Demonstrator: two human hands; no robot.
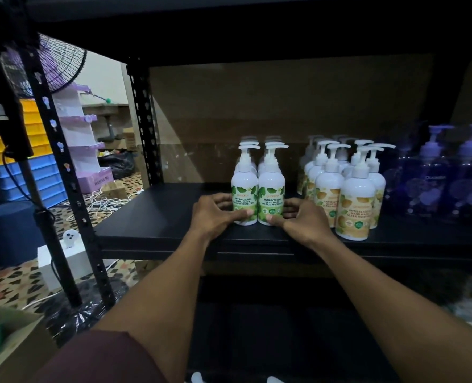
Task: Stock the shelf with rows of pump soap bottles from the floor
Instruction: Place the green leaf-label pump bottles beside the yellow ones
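Observation:
Two rows of white pump bottles with green labels stand on the black shelf. My left hand wraps the base of the front left green bottle, thumb across its label. My right hand grips the base of the front right green bottle the same way. Both bottles stand upright, side by side and touching. To their right stand rows of white bottles with yellow-orange labels, then dark purple pump bottles.
The shelf's left part is bare up to a perforated black upright. Left of the rack are a fan, yellow and blue crates, a purple display stand and white cables on the tiled floor. Two white pump tops show at the bottom edge.

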